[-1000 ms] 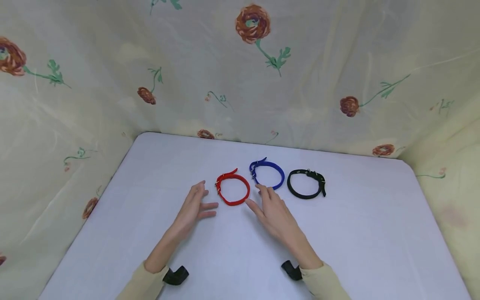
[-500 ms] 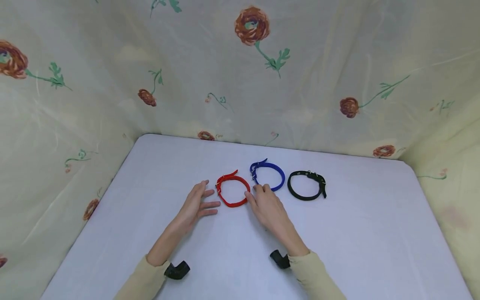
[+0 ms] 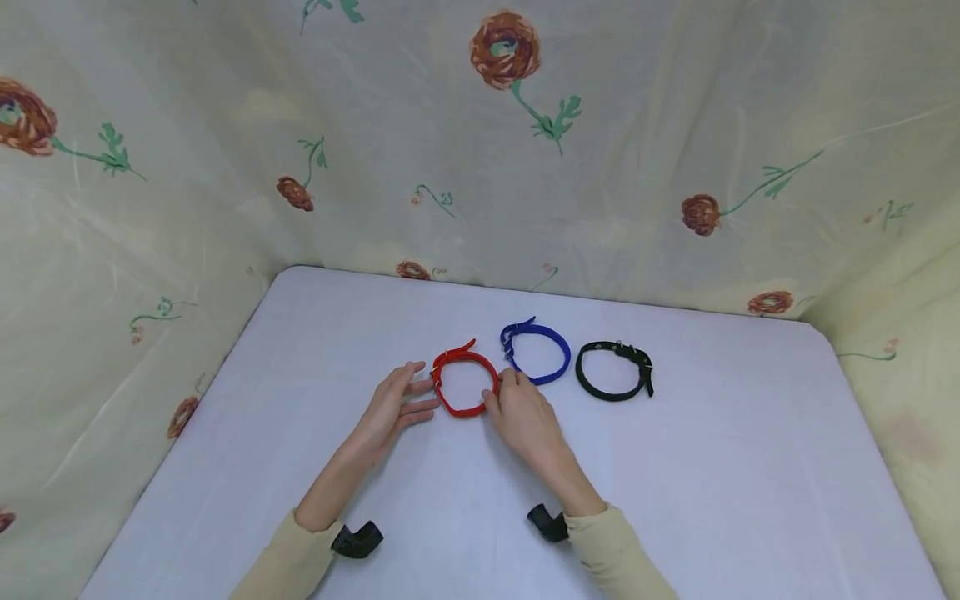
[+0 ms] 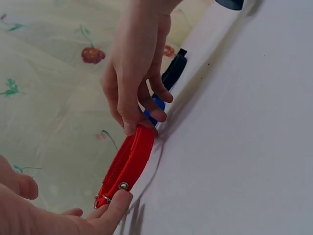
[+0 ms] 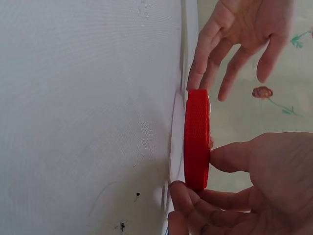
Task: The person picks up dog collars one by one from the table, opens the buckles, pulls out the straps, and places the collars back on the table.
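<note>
A red buckled collar (image 3: 467, 413) lies as a loop on the white table, its strap tip pointing up and right. My right hand (image 3: 525, 421) pinches its right side; in the right wrist view the thumb is at the edge of the red band (image 5: 196, 137) and fingers curl below. My left hand (image 3: 386, 412) is at the loop's left side with fingers extended. In the left wrist view one of its fingertips touches the red band (image 4: 139, 156) near a metal eyelet. A blue collar (image 3: 566, 358) lies just beyond my right hand.
To the right of the blue collar a black collar (image 3: 611, 398) lies on the white table (image 3: 720, 475). Flowered cloth (image 3: 615, 167) hangs behind the table and on both sides. A black wrist device (image 3: 358, 540) sits on each forearm.
My right hand has moved left from beside the blue collar and now pinches the red collar. My left hand has shifted slightly closer to the red collar and touches it.
</note>
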{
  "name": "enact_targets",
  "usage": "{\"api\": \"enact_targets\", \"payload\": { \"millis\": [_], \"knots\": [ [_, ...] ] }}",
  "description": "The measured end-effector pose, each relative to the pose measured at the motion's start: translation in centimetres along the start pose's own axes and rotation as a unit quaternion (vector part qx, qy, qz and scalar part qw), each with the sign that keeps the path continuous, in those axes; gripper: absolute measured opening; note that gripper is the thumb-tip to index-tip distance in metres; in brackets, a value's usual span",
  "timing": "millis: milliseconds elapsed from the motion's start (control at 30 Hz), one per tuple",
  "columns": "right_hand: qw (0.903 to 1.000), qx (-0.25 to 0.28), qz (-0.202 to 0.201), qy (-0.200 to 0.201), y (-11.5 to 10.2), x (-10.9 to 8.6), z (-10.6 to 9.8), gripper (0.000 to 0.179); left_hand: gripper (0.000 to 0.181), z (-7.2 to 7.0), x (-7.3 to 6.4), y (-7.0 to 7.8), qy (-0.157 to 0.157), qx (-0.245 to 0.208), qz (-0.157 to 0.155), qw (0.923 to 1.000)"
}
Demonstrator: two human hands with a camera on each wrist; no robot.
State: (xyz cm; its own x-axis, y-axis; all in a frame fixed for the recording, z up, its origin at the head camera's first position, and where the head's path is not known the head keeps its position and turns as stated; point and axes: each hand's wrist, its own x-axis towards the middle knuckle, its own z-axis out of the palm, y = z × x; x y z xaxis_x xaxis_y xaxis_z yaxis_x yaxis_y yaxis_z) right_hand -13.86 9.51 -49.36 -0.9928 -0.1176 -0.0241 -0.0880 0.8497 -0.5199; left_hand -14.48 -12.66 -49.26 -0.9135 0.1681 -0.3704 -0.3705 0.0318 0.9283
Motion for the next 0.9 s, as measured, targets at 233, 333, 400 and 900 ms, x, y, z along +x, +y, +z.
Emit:
{"api": "enact_targets", "payload": {
  "millis": [233,333,400,900],
  "knots": [
    [1.0000,0.007,-0.001,-0.001,-0.3,-0.5,-0.5,0.039,0.061,0.2,-0.7,0.2,0.004,-0.032,-0.004,0.9995],
    [0.9999,0.008,-0.008,0.002,-0.5,-1.0,-0.9,0.040,0.066,0.2,-1.1,0.3,0.006,-0.040,-0.008,0.9991],
    [0.9999,0.009,-0.014,0.004,-0.7,-1.4,-1.2,0.041,0.070,0.2,-1.5,0.3,0.006,-0.043,-0.009,0.9990],
    [0.9984,0.035,-0.038,0.026,-1.3,-5.2,-3.0,0.045,0.057,0.4,-3.3,0.3,-0.040,-0.044,-0.004,0.9982]
  ]
}}
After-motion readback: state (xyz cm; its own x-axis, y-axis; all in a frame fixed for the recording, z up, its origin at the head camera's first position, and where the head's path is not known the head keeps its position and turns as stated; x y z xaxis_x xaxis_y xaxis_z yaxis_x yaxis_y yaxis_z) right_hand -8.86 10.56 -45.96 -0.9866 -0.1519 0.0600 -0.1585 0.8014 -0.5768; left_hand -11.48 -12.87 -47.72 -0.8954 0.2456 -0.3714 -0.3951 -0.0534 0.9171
